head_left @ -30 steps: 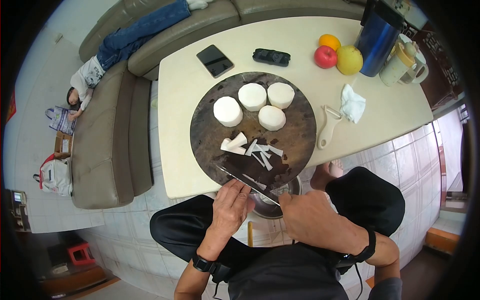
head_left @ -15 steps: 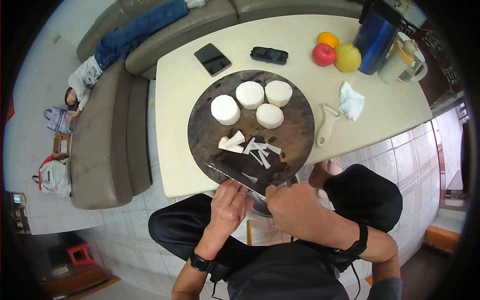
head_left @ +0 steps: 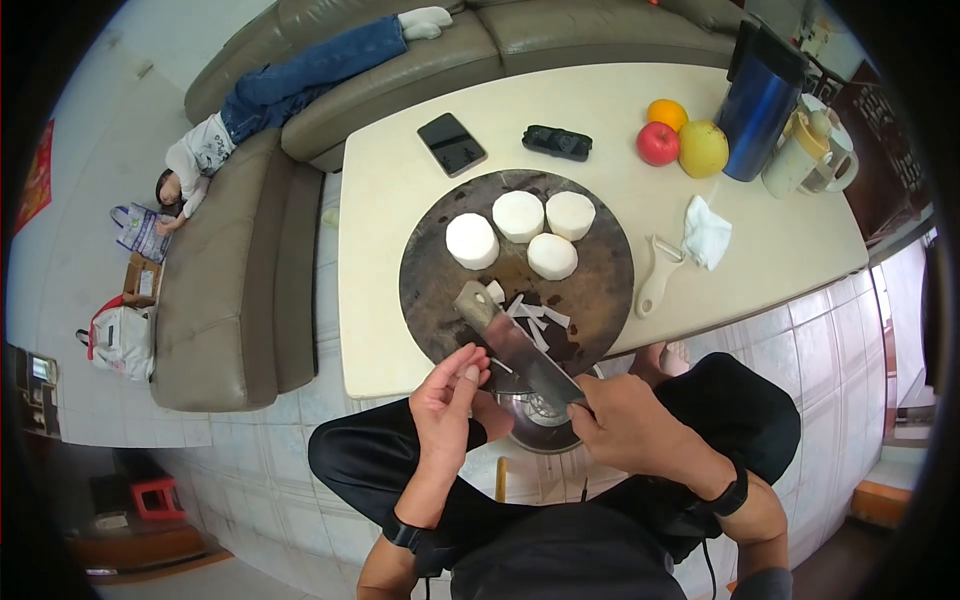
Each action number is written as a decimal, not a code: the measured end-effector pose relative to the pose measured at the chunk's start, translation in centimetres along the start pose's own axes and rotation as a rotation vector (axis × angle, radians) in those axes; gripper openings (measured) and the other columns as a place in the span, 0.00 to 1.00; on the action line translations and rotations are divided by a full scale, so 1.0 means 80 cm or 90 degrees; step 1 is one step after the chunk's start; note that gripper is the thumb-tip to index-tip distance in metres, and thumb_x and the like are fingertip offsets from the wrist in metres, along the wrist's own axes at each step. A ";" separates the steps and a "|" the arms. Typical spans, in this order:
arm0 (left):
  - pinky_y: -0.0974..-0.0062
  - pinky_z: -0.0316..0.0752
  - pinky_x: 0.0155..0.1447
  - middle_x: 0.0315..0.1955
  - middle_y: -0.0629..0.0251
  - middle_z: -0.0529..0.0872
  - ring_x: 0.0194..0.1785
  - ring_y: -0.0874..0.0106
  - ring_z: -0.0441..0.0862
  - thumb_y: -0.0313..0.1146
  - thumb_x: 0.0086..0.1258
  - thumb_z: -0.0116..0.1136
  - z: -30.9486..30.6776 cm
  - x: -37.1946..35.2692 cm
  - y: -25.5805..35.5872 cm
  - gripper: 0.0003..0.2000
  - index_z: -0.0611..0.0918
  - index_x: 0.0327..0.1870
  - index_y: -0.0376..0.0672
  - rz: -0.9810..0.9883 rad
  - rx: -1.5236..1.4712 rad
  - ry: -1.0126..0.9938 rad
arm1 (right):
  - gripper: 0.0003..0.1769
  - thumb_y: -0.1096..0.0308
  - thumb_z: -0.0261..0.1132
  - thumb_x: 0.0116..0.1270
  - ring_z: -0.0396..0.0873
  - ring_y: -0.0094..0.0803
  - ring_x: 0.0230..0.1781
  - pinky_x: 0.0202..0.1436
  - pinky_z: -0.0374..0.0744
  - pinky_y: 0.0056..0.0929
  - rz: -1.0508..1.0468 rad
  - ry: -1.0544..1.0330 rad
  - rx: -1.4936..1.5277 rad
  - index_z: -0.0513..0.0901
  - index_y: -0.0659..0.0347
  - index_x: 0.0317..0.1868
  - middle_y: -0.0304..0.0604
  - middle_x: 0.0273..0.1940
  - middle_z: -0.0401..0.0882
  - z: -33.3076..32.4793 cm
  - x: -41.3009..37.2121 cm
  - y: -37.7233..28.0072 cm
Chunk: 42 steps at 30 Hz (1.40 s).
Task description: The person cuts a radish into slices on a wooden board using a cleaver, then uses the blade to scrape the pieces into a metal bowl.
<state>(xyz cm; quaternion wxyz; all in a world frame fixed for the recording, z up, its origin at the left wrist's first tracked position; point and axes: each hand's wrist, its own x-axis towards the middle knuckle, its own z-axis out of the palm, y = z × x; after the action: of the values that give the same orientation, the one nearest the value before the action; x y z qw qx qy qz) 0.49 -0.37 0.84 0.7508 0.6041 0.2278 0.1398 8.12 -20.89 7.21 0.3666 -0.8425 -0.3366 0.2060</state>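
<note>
My right hand (head_left: 635, 422) is closed round the handle of a cleaver (head_left: 530, 358), its broad blade slanting up and left over the round dark cutting board (head_left: 425, 275). Beside the blade's lower left side is my left hand (head_left: 445, 400), palm partly up, thumb and fingertips together; what they pinch, if anything, is too small to make out. Thin white strips (head_left: 556, 316) lie on the board, partly hidden by the blade. Behind them stand several thick white round pieces (head_left: 472, 241). Below the board's front edge, a metal bowl (head_left: 545, 432) shows between my legs.
On the cream table (head_left: 375, 340) are a phone (head_left: 452, 144), a black case (head_left: 557, 142), fruit (head_left: 703, 149), a blue flask (head_left: 762, 115), a peeler (head_left: 658, 277), a white cloth (head_left: 706, 233) and a jug (head_left: 793, 155). A person (head_left: 205, 147) lies on the sofa (head_left: 215, 330).
The cleaver has lifted and turned, showing its flat side. My left hand has come away from the blade and turned over. The whole view has shifted slightly.
</note>
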 end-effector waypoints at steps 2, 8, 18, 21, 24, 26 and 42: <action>0.69 0.80 0.62 0.53 0.54 0.84 0.55 0.67 0.83 0.27 0.77 0.54 -0.001 0.005 0.004 0.13 0.79 0.57 0.30 -0.086 -0.085 -0.025 | 0.10 0.68 0.61 0.63 0.79 0.60 0.27 0.33 0.77 0.50 0.016 -0.007 0.062 0.76 0.70 0.33 0.62 0.23 0.77 -0.006 0.001 -0.002; 0.70 0.83 0.57 0.49 0.58 0.86 0.51 0.67 0.85 0.26 0.77 0.54 -0.009 0.011 -0.002 0.10 0.79 0.55 0.36 -0.296 -0.419 -0.174 | 0.09 0.73 0.57 0.70 0.72 0.20 0.14 0.18 0.70 0.25 0.045 -0.099 0.336 0.75 0.69 0.31 0.36 0.19 0.74 -0.020 0.005 -0.006; 0.72 0.82 0.52 0.50 0.59 0.87 0.48 0.67 0.86 0.23 0.71 0.60 -0.006 0.014 0.010 0.12 0.83 0.54 0.36 0.026 0.237 -0.149 | 0.09 0.74 0.56 0.69 0.73 0.22 0.13 0.19 0.71 0.23 0.200 -0.073 0.417 0.74 0.68 0.29 0.37 0.19 0.74 -0.036 0.003 -0.011; 0.62 0.75 0.63 0.56 0.51 0.81 0.60 0.53 0.77 0.21 0.63 0.63 0.003 0.018 0.024 0.16 0.83 0.53 0.33 0.338 0.553 -0.315 | 0.09 0.74 0.56 0.69 0.72 0.21 0.13 0.19 0.71 0.24 0.196 -0.075 0.427 0.74 0.68 0.29 0.37 0.19 0.73 -0.030 0.003 -0.005; 0.64 0.77 0.60 0.54 0.51 0.82 0.57 0.52 0.79 0.20 0.60 0.66 0.004 0.018 0.030 0.17 0.83 0.51 0.32 0.412 0.670 -0.357 | 0.09 0.74 0.56 0.69 0.72 0.21 0.14 0.19 0.71 0.24 0.188 -0.076 0.423 0.74 0.68 0.29 0.37 0.19 0.73 -0.031 0.001 -0.005; 0.63 0.77 0.58 0.52 0.52 0.82 0.56 0.53 0.79 0.20 0.59 0.67 0.000 0.018 0.034 0.17 0.83 0.50 0.33 0.412 0.681 -0.377 | 0.09 0.74 0.56 0.69 0.72 0.21 0.14 0.19 0.71 0.24 0.186 -0.072 0.411 0.73 0.68 0.29 0.37 0.19 0.73 -0.033 0.000 -0.005; 0.68 0.81 0.44 0.39 0.60 0.81 0.44 0.61 0.81 0.17 0.49 0.62 -0.014 -0.020 -0.016 0.13 0.83 0.38 0.36 0.496 0.650 -0.468 | 0.09 0.71 0.58 0.67 0.73 0.41 0.22 0.26 0.72 0.35 0.078 0.024 0.259 0.75 0.71 0.35 0.49 0.22 0.73 -0.027 -0.007 0.012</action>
<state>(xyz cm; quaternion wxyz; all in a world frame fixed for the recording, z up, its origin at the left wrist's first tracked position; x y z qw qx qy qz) -1.54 -0.51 -0.32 0.3001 0.9231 -0.2324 0.0612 9.43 -22.78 7.98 0.5224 -0.7737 -0.2293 0.2755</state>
